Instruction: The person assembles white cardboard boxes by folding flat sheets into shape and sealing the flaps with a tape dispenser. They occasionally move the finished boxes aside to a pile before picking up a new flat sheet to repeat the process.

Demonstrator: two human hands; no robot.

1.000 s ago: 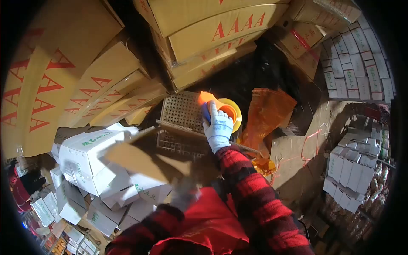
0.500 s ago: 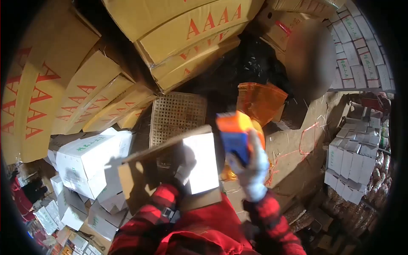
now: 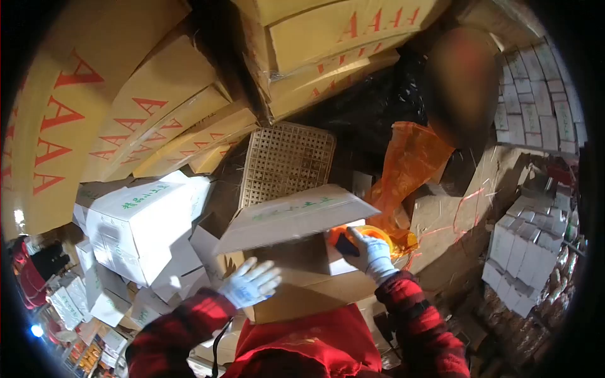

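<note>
- Since half a second earlier, my right hand had dropped from chest height, where it held the tape dispenser up in the air, down to the right edge of the carton; my left hand had slid from behind the box to its front left corner.
- Head view: right-hand fingers were curled closed around the dispenser, its blue grip dark against the glove and its orange roll showing just beyond, pressed against the carton's side under the raised flap.
- Left-hand fingers were spread open, resting flat on the brown cardboard and gripping nothing.
- That carton sat right in front of my red plaid sleeves, its white flap with green print tilted up over the opening.
- Behind it stood a perforated crate, and just to the right an orange plastic bag.
- White boxes with green print were piled to the left, tall brown cartons marked with red letters stacked above them.
- More small white boxes were stacked well apart on the right.
</note>
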